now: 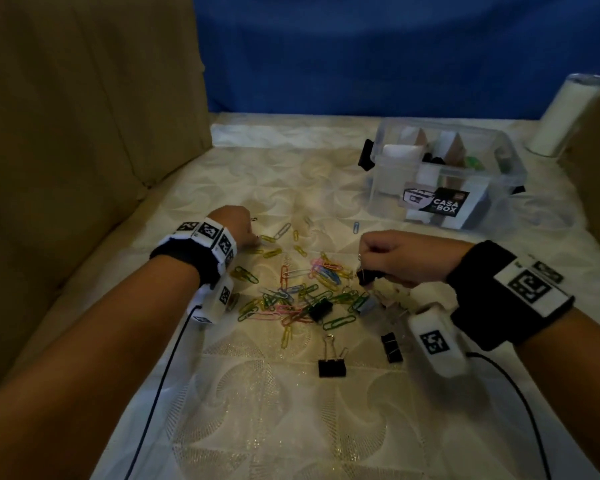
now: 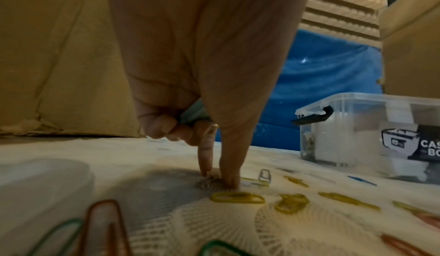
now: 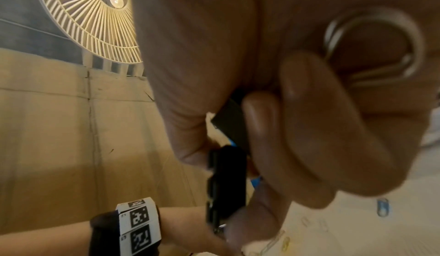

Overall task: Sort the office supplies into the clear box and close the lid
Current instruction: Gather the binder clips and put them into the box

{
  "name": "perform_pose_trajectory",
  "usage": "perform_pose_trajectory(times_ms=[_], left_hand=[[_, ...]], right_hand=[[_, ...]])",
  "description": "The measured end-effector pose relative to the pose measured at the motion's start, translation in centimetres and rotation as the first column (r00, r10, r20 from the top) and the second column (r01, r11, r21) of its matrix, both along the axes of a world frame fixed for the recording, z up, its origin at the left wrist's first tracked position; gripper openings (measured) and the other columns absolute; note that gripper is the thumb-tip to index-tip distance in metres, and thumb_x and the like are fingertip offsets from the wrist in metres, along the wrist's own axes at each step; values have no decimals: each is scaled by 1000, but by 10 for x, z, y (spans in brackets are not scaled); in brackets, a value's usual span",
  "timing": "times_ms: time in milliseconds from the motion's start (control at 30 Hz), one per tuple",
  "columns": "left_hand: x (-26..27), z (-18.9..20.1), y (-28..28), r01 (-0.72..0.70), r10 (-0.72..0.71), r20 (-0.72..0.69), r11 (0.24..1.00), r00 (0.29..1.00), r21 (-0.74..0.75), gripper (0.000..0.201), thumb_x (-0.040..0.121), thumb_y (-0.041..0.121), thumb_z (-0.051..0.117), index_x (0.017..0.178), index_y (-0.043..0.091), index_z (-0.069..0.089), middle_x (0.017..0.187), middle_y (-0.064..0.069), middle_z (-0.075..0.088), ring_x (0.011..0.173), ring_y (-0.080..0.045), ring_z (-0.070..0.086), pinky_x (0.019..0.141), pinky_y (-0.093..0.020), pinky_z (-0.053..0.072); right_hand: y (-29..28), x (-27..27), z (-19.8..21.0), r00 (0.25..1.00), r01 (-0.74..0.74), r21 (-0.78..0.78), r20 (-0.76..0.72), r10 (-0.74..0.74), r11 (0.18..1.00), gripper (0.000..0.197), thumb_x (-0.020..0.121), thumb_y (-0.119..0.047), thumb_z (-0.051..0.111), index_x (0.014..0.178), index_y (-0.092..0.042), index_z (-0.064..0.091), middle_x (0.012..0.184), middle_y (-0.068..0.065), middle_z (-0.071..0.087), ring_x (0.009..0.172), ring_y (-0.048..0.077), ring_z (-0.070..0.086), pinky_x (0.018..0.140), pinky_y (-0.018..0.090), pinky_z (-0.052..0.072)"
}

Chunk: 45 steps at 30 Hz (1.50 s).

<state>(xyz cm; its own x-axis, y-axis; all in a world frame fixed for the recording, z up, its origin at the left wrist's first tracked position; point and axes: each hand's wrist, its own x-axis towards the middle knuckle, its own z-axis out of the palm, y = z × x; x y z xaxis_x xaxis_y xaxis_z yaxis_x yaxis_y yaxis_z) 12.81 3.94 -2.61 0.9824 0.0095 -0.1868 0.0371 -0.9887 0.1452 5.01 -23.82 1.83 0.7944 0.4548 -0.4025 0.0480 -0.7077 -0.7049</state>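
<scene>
While right hand (image 1: 392, 258) grips binder clip (image 1: 365, 277) (handles up), box (image 1: 444, 174) open.

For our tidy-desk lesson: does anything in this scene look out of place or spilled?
Yes. Coloured paper clips lie scattered across the table with loose binder clips among them, all outside the clear box, which stands open with no lid on.

Clear box (image 2: 371, 128) cut off at right edge; left hand (image 1: 234, 226) fingertips hidden in head view.
</scene>
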Motion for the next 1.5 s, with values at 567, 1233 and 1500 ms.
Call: perform_pose_trajectory(times_ms=[567, 1233, 1500], left_hand=[[-16, 17, -7, 196, -136, 277, 959, 951, -203, 23, 86, 27, 64, 103, 11, 60, 96, -2, 55, 90, -23, 55, 71, -27, 37], [-38, 32, -50, 497, -466, 241, 864, 851, -83, 20, 91, 29, 57, 107, 18, 56, 100, 4, 53, 96, -15, 50, 73, -20, 29], [43, 90, -149, 480, -392, 429, 870, 814, -114, 26, 93, 27, 52, 109, 7, 55, 111, -12, 58, 100, -27, 54, 88, -38, 45]], right_hand=[[-34, 189, 83, 741, 634, 151, 161, -652, 758, 30, 102, -15, 37, 83, -1, 55, 78, 10, 54, 60, 22, 45, 42, 21, 37], [-104, 132, 15, 691, 676, -357, 613, -385, 645, 74, 90, -54, 9, 137, -11, 46, 141, 18, 47, 128, 38, 43, 110, 53, 30], [-111, 107, -8, 707, 678, -432, 604, -368, 594, 68, 96, -57, 11, 152, -20, 17, 162, 9, 7, 148, 33, 3, 119, 53, -3]])
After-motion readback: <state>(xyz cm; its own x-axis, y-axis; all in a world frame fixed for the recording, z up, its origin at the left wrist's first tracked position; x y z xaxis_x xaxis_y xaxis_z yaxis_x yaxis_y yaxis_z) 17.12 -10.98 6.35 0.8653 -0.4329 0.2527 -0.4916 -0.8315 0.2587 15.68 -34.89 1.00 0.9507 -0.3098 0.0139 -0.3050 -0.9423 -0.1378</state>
